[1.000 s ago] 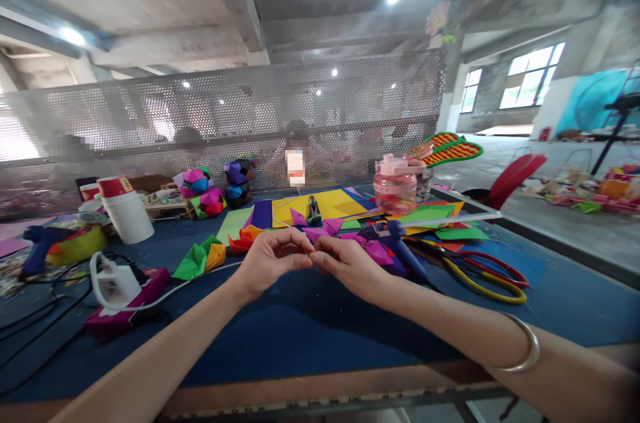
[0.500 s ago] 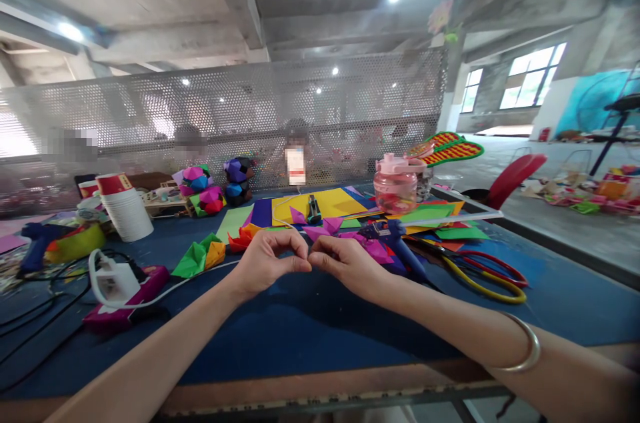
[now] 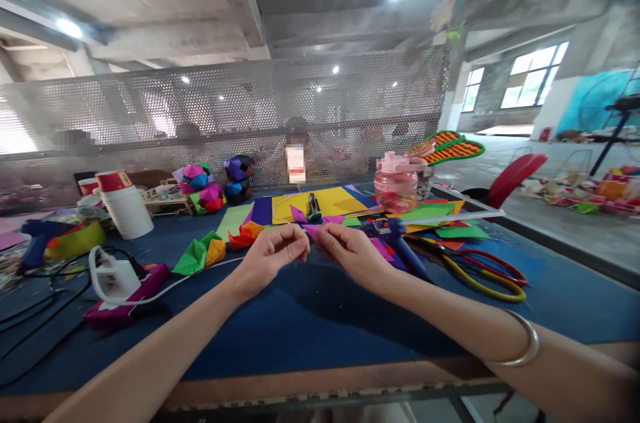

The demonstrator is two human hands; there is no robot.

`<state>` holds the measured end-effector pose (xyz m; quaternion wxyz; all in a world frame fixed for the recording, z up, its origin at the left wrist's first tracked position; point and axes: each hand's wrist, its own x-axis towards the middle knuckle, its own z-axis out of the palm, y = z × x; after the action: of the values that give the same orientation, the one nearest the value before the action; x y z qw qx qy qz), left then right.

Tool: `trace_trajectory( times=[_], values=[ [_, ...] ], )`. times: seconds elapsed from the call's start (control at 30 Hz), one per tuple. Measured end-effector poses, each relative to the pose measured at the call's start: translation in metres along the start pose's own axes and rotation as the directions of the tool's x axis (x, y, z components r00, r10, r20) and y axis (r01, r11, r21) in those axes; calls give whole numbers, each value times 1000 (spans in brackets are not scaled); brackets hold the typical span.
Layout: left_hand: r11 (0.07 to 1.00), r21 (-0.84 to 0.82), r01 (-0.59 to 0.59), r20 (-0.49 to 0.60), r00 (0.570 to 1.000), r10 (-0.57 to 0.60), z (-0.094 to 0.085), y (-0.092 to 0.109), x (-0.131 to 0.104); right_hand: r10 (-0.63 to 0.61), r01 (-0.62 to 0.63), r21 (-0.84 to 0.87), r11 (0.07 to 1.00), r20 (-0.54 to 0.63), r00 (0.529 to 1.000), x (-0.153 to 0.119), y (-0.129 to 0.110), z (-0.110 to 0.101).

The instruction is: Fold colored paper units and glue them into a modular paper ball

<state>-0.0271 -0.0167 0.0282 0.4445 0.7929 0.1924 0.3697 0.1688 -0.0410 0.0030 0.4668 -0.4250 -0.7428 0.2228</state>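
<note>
My left hand (image 3: 276, 254) is closed in a pinch above the blue tabletop, thumb pressed to the fingertips. Facing it, a small gap away, my right hand (image 3: 353, 255) is pinched as well. Whatever the fingertips hold, if anything, is too small or hidden to make out. Just behind them shows a folded purple paper piece (image 3: 312, 230), partly covered by my right hand; I cannot tell whether it is touched. Close to the left hand lie orange folded paper (image 3: 244, 236) and green folded paper (image 3: 197, 255). A blue glue gun (image 3: 400, 246) rests beside the right hand.
Scissors (image 3: 493, 273) with red and yellow handles lie at right, near a pink bottle (image 3: 395, 181). Yellow paper (image 3: 335, 201) carries a dark cutter-like tool (image 3: 314, 207). At left stand paper cups (image 3: 127, 209) and a purple power strip (image 3: 150, 286) with cables. A phone (image 3: 297, 164) stands behind.
My two hands have drawn slightly apart, from fingertips nearly touching to a small gap. The right fingers have shifted up a little, covering more of the purple paper behind.
</note>
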Motion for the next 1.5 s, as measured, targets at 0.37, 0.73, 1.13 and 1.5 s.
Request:
trace_trajectory(
  times=[0.37, 0.73, 1.13, 1.5],
  values=[
    [983, 181, -26, 108, 994, 6, 7, 1, -4, -58, 58, -35, 998, -2, 998, -1, -3, -2],
    [998, 4, 69, 26, 997, -69, 0, -7, 2, -54, 54, -21, 998, 12, 998, -3, -6, -2],
    [976, -129, 174, -128, 973, -190, -4, -21, 7, -153, 153, 59, 986, -16, 988, -7, -20, 0],
    [970, -138, 198, -103, 972, -213, 0, -18, 8, -173, 171, 124, 977, 4, 985, -5, -15, 2]
  ],
)
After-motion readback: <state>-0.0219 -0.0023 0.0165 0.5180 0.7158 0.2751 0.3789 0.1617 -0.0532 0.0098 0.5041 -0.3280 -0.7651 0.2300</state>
